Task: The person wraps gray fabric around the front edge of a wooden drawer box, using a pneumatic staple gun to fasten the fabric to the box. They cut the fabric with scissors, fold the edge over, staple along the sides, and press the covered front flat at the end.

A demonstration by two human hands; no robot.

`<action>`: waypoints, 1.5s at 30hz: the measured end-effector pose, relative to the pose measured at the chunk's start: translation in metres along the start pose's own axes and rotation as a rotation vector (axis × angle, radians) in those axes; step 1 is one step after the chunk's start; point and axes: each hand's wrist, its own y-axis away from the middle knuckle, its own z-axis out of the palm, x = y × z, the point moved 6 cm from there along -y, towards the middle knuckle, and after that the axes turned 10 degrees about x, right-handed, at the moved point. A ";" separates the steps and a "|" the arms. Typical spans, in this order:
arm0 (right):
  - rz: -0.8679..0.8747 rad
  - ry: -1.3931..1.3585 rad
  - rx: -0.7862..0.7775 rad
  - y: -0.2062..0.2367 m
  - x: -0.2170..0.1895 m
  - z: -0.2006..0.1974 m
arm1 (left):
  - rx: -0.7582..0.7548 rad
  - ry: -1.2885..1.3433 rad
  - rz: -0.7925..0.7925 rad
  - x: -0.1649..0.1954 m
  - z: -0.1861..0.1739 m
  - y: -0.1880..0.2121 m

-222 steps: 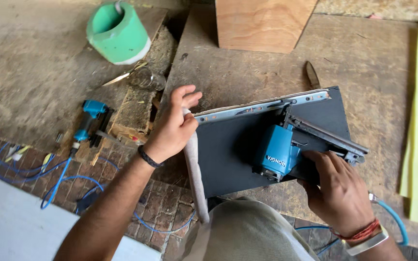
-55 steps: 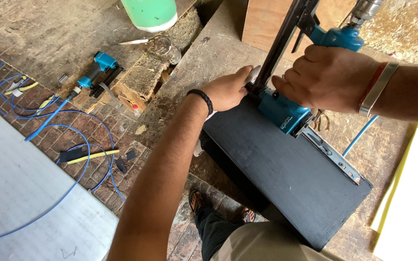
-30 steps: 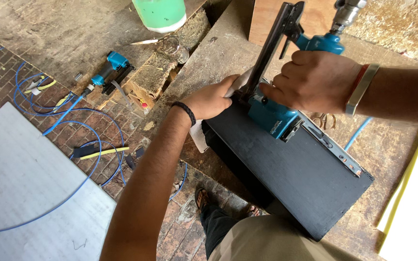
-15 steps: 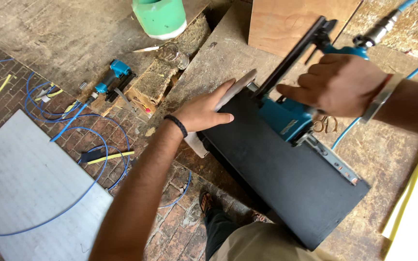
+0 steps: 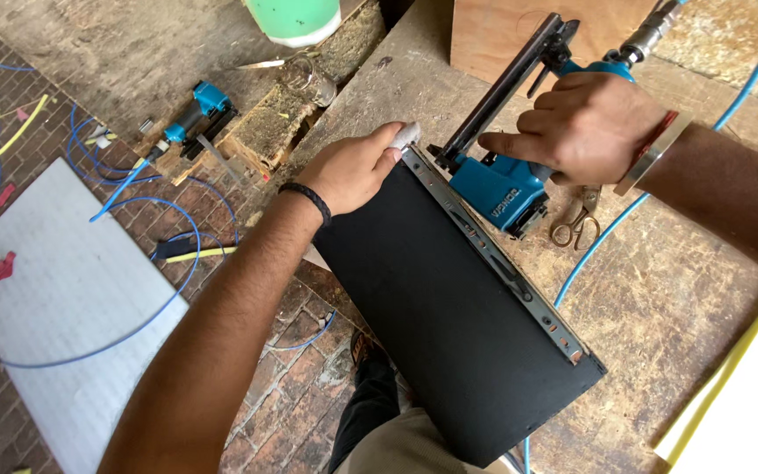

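Fingers of the right hand point(image 5: 591, 123) are clamped round the blue pneumatic stapler point(image 5: 502, 189), upper centre of frame. It looks heavy and rigid, best gripped by its handle. Left hand point(image 5: 354, 167) presses flat, uncurled, on the stiff black panel point(image 5: 449, 325) at centre, its metal rail point(image 5: 493, 254) alongside.

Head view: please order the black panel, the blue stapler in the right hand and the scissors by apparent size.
1. Black panel, clearly the largest.
2. Blue stapler, partly hidden by the right hand.
3. Scissors, the smallest.

R hand point(image 5: 594, 123) grips stapler point(image 5: 502, 189), black panel point(image 5: 449, 316).
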 end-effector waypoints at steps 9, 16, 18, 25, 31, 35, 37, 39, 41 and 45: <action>-0.009 -0.030 -0.070 -0.007 0.008 0.022 | 0.010 -0.061 0.006 -0.004 0.000 -0.003; -0.001 -0.065 -0.050 -0.004 0.012 0.037 | 0.029 -0.065 0.018 -0.020 0.010 -0.010; 0.002 -0.072 -0.029 -0.003 0.012 0.039 | 0.048 -0.072 0.042 -0.023 0.011 -0.011; 0.003 -0.101 -0.045 -0.002 0.013 0.043 | 0.039 -0.077 0.027 -0.021 0.011 -0.011; -0.042 -0.087 0.075 -0.005 0.014 0.042 | -0.001 -0.095 -0.010 -0.019 0.011 -0.011; -0.020 -0.061 0.098 -0.004 0.012 0.044 | 0.016 -0.074 0.023 -0.018 0.011 -0.011; -0.015 -0.057 0.144 -0.003 0.011 0.043 | 0.055 -0.066 0.058 -0.016 0.009 -0.011; -0.005 -0.050 0.138 0.000 0.011 0.045 | 0.046 -0.052 0.043 -0.017 0.010 -0.010; 0.014 -0.048 0.078 0.007 0.008 0.049 | -0.017 -0.031 -0.024 -0.022 0.014 -0.009; 0.283 -0.054 -0.014 0.032 -0.009 0.056 | 0.046 -0.004 0.049 -0.019 0.011 -0.008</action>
